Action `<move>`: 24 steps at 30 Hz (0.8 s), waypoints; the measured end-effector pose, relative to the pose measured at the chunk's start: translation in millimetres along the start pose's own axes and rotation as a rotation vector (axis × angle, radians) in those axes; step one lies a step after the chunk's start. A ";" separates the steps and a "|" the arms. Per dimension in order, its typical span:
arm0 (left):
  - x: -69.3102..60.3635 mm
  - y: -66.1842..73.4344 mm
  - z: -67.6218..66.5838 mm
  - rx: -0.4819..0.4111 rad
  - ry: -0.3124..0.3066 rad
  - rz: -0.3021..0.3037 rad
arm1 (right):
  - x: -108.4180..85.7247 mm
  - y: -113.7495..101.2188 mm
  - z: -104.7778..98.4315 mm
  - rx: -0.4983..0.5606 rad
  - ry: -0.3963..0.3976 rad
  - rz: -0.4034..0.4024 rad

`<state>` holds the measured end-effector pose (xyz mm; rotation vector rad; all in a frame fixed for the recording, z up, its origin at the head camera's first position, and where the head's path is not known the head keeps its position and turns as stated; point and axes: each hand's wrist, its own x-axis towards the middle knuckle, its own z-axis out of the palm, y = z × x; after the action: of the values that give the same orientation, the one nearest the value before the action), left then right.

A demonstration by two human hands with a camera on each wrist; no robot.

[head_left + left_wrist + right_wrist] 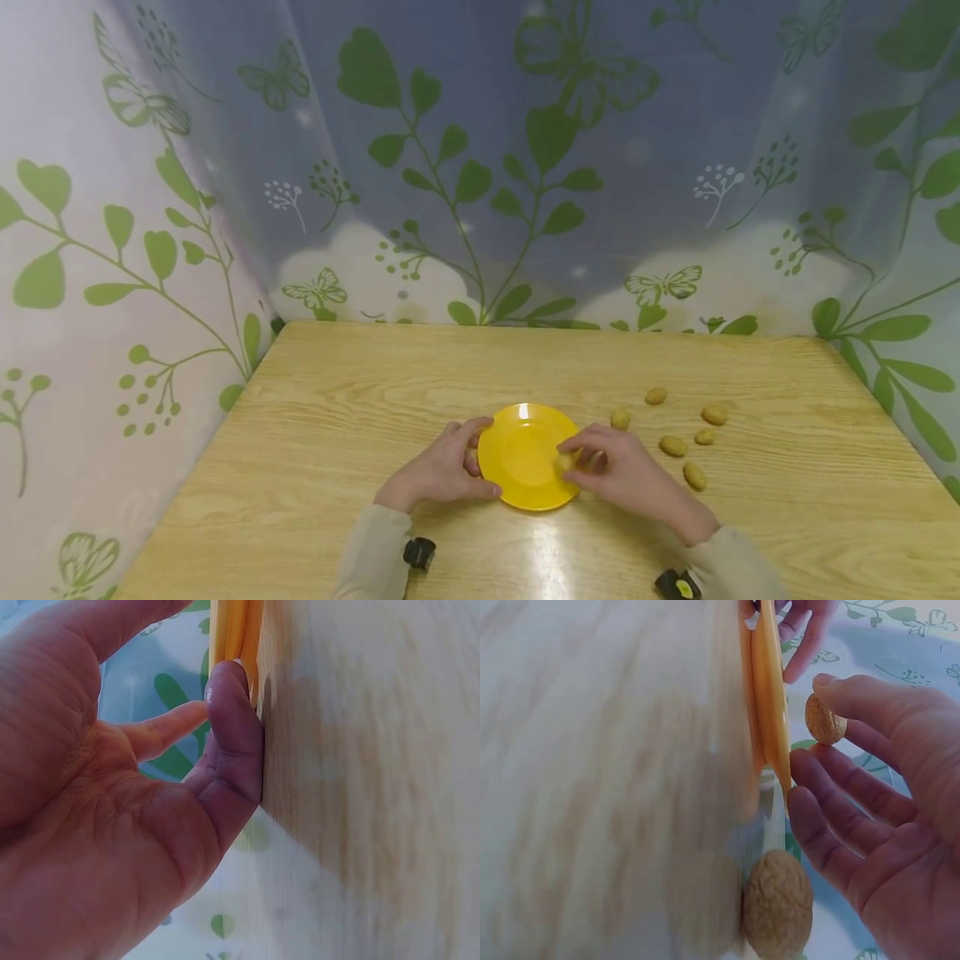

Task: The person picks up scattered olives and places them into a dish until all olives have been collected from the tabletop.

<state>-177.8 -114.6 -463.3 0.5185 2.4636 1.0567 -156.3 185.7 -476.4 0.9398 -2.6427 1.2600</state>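
Yellow plate held at left rim, wrinkled piece pinched over right side

Worktop (337, 400): wood-grained, backed along left and far edges by patterned cloth (472, 179).

Left grip (438, 471): bare hand, thumb and fingers set wide, curved round left rim of plate; thumb toward near edge of worktop, forefinger toward far edge. Hold apparently for steadying.

Yellow plate (528, 454): one, round, shallow, face up; roughly midway between left and right edges, well in from far edge.

Held piece (825, 720): one, small, tan, wrinkled; nut or small potato, uncertain which. Raised above right side of plate, apart from it.

Right grip (626, 475): bare hand, nearly closed at thumb and forefinger, pinching held piece; other fingers loosely spread beside plate rim.

Loose pieces (672, 446): six, similar, scattered between plate and right edge, short of far right corner.

Step in hand, as judged: delivery of held piece to plate. Next move, as judged: lowering, then gentle release inside rim, left hold steady.
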 end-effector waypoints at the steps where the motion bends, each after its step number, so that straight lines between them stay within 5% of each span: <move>1: 0.1 0.1 -0.2 -0.002 0.000 0.000 | 0.7 -0.3 0.8 -0.006 -0.013 0.009; 24: 0.7 -0.2 0.6 -0.027 -0.002 -0.016 | 10.9 -13.1 6.8 -0.107 -0.141 0.039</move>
<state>-178.1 -114.0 -464.0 0.4903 2.4445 1.0812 -156.6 169.1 -468.6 1.0000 -2.8167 1.0849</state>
